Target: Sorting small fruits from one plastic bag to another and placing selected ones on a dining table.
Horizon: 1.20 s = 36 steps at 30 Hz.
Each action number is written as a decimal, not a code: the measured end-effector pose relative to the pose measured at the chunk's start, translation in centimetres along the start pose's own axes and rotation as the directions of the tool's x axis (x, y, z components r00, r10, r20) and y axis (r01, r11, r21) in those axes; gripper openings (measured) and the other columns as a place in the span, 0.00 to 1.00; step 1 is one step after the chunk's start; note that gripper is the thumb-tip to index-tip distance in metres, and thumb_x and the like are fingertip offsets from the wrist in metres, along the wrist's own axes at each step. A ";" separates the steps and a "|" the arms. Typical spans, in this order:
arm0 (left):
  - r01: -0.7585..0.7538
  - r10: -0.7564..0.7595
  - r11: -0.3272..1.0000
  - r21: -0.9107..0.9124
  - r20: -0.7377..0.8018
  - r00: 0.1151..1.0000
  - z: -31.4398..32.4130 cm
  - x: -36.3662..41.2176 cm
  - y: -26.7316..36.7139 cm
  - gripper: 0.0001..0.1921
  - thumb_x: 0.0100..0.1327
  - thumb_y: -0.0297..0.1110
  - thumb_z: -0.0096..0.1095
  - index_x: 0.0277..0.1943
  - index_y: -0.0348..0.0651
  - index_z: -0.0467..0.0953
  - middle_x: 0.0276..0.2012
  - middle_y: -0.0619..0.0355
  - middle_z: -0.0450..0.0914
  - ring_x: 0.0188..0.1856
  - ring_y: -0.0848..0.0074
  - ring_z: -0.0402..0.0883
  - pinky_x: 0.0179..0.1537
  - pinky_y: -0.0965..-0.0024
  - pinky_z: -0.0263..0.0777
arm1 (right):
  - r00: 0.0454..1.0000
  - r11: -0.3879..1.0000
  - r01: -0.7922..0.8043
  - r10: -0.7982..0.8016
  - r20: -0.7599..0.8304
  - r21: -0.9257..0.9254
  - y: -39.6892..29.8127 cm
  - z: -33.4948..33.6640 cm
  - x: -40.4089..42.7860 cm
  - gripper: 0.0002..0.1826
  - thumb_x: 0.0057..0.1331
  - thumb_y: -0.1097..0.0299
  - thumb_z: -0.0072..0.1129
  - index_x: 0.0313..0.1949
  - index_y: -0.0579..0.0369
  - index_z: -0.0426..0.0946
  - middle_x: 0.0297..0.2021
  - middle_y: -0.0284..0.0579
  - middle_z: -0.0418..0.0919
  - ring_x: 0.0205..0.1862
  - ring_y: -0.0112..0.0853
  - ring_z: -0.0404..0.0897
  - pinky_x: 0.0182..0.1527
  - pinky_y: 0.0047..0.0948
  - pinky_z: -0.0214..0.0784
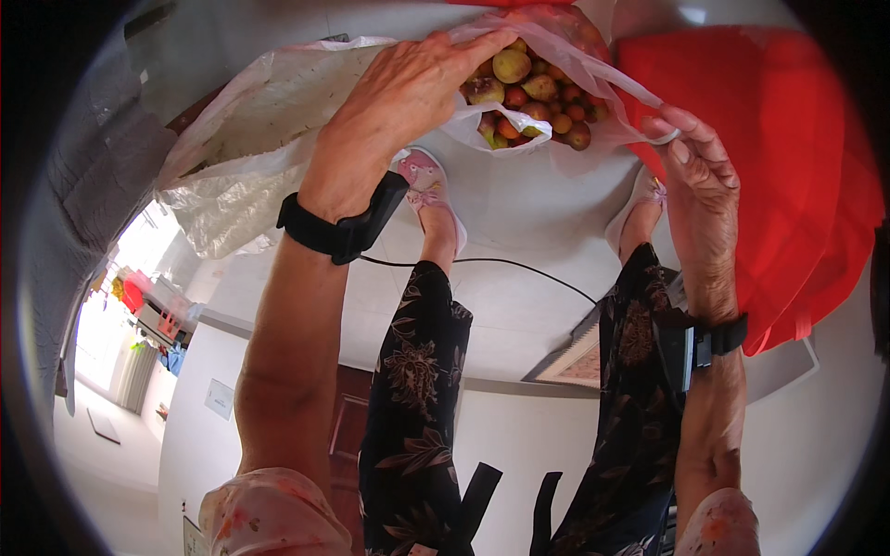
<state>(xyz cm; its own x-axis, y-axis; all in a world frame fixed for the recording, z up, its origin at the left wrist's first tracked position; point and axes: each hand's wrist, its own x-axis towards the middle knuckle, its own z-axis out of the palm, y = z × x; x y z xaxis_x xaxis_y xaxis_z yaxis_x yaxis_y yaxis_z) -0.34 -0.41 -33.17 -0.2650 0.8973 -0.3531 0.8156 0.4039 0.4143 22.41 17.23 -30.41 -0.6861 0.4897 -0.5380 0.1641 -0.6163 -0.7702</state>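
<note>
A thin white plastic bag (577, 52) hangs around a heap of small round fruits (539, 94), yellow-green to dark red. My right hand (699, 149) pinches the edge of this bag at its right side, thumb against fingers. Over the left side of the fruit reaches my left hand (407, 90), back upward, index finger stretched across the bag's mouth. Its other fingertips are hidden, so its hold on the plastic is unclear. Left of it spreads a pale translucent plastic sheet or bag (278, 104) with dark specks on it.
A large red bag (786, 174) stands at the right, beside my right hand. Below the fruit are my feet in pink shoes (424, 177) on a light floor (514, 208). Behind them a black cable (500, 261) crosses the floor. Grey fabric (90, 160) hangs at the far left.
</note>
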 end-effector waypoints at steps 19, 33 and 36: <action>0.143 -0.171 0.980 0.141 0.214 0.962 -1.9 -2.4 1.8 0.34 0.58 0.19 0.51 0.67 0.59 0.59 0.45 0.42 0.73 0.46 0.55 0.78 0.49 0.58 0.72 | 1.000 1.000 -0.006 0.007 -0.024 0.024 -1.5 0.9 -0.8 0.22 0.64 0.64 0.58 0.56 0.56 0.72 0.45 0.42 0.80 0.53 0.30 0.74 0.64 0.36 0.56; -0.061 0.078 0.985 0.160 -0.101 0.992 -0.5 -0.2 4.2 0.15 0.57 0.23 0.55 0.48 0.38 0.73 0.43 0.50 0.75 0.52 0.59 0.75 0.50 0.62 0.70 | 0.999 0.967 0.030 -0.032 -0.004 -0.253 -2.4 2.2 -0.7 0.47 0.54 0.47 0.65 0.67 0.57 0.54 0.47 0.43 0.79 0.49 0.34 0.77 0.66 0.52 0.53; -0.181 0.183 0.978 -0.102 0.019 0.983 1.1 0.8 4.4 0.17 0.51 0.23 0.55 0.45 0.38 0.77 0.43 0.54 0.78 0.50 0.61 0.75 0.52 0.61 0.68 | 1.000 0.973 0.024 -0.024 0.005 -0.230 -2.3 2.5 -0.7 0.46 0.55 0.48 0.64 0.67 0.57 0.55 0.49 0.45 0.78 0.51 0.36 0.77 0.65 0.51 0.56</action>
<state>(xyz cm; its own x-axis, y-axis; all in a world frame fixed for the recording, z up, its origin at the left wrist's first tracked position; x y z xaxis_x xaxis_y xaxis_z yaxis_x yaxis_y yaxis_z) 3.57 1.84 -32.54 -0.1009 0.9525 -0.2873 0.7931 0.2513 0.5548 20.80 16.77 -27.39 -0.6933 0.5010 -0.5179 0.3060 -0.4460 -0.8411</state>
